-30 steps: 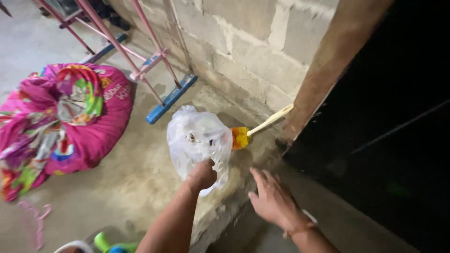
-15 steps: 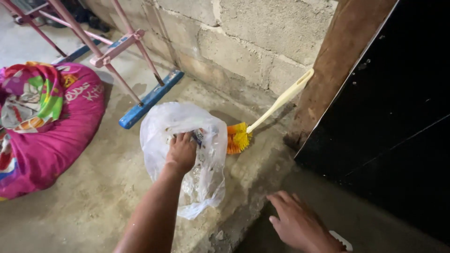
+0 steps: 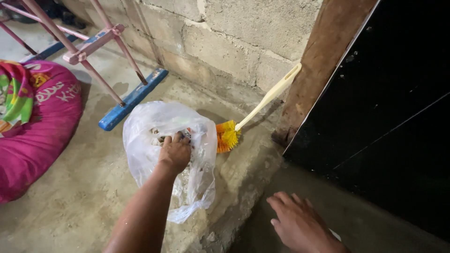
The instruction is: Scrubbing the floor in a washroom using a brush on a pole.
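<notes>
Head view: left hand (image 3: 174, 152) clenched on crumpled clear plastic bag (image 3: 154, 136) on concrete floor; right hand (image 3: 300, 225) splayed, empty, lower right. Orange-bristled cream-handled brush (image 3: 248, 112) just right of bag, handle slanting up-right.

Rough home utility corner, bare block wall (image 3: 234, 28), concrete floor (image 3: 84, 187), pink drying rack (image 3: 84, 42), scrub brush (image 3: 243, 122)
</notes>
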